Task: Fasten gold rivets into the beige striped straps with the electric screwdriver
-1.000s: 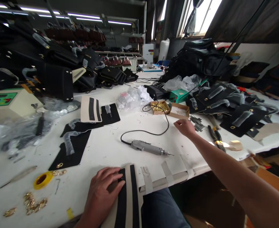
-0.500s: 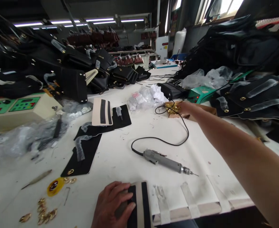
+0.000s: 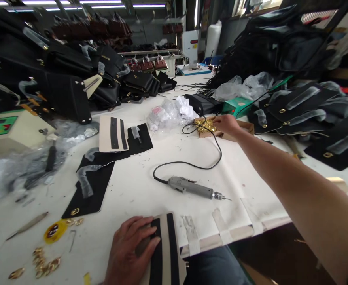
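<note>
My left hand lies over a beige bag panel with black strips at the table's near edge. Its fingers and thumb press on the panel and hold it in place. At the far end of my outstretched arm, my right hand dips into a small cardboard box of gold metal pieces. The fingers there are drawn together, and their tips are too small and hidden to show what they grip. A grey electric screwdriver rests on the white table between my hands, its black cord looping back to the box.
Black bag pieces with plastic-wrapped handles and another beige panel lie left. Gold fittings, a yellow tape roll and an awl sit at front left. Black bags and a dark pile flank the table.
The view has shifted, so most things sit further left and slightly higher. My right hand stays at the box of gold pieces; my left hand stays on the panel.
</note>
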{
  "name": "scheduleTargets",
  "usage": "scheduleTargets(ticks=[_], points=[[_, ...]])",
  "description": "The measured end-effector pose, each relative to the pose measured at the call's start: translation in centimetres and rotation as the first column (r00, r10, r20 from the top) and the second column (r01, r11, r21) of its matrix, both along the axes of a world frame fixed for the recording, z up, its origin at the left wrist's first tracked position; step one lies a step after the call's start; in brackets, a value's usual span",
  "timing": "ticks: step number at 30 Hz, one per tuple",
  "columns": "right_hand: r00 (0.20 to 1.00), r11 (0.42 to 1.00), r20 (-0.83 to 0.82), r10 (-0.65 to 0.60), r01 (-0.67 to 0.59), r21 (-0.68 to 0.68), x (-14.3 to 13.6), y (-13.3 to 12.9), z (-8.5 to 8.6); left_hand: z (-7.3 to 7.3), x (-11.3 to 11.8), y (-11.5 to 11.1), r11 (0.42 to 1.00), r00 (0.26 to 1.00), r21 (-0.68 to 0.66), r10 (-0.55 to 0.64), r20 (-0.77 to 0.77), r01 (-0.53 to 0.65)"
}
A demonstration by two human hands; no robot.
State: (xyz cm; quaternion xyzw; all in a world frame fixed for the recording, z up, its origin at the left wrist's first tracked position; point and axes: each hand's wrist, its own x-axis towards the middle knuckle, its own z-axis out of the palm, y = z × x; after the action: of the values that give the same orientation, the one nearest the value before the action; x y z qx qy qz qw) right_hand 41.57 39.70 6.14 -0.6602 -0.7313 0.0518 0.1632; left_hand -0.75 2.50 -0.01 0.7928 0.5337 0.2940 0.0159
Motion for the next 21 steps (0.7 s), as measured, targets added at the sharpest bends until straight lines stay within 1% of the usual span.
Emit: scheduleTargets(ticks=[2, 3, 5, 7, 11, 15, 18, 21], points=[[0.999, 0.998, -0.027, 0.019, -0.02, -0.061, 0.9, -2.8, 0.6, -0.1, 0.0, 0.0, 1.0, 1.0, -0.013, 0.003, 0.012, -0.003], [0.999, 0.993, -0.035, 0.038, -0.042, -0.109, 1.4, -4.5, 0.6, -0.1, 0.0, 0.0, 1.0, 1.0, -0.02, 0.004, 0.017, -0.004], [0.996, 0.977, -0.048, 0.079, -0.087, -0.193, 2.0, -8.2, -0.1, -0.1, 0.1, 0.0, 0.999, 1.0, -0.041, 0.012, 0.027, -0.01], [0.994, 0.971, -0.049, 0.099, -0.107, -0.215, 2.4, -12.0, -1.3, -0.1, 0.2, 0.0, 0.997, 0.999, -0.071, 0.022, 0.04, -0.02], [0.995, 0.99, -0.042, 0.085, -0.089, -0.109, 2.4, -18.4, -3.8, 0.2, 0.5, 0.0, 0.993, 0.997, -0.118, 0.034, 0.073, -0.025], [0.997, 0.998, -0.05, 0.053, -0.055, -0.037, 2.9, -23.3, -5.1, 0.6, 0.8, -0.2, 0.992, 0.995, -0.124, 0.027, 0.094, -0.015], [0.998, 1.0, -0.069, -0.011, 0.01, -0.005, 4.1, -25.9, -5.3, 0.8, 0.9, -0.3, 0.992, 0.995, -0.127, 0.026, 0.097, -0.013], [0.991, 0.997, -0.112, -0.074, 0.076, 0.015, 5.3, -27.3, -5.2, 0.8, 0.9, -0.3, 0.992, 0.995, -0.122, 0.028, 0.095, -0.016]])
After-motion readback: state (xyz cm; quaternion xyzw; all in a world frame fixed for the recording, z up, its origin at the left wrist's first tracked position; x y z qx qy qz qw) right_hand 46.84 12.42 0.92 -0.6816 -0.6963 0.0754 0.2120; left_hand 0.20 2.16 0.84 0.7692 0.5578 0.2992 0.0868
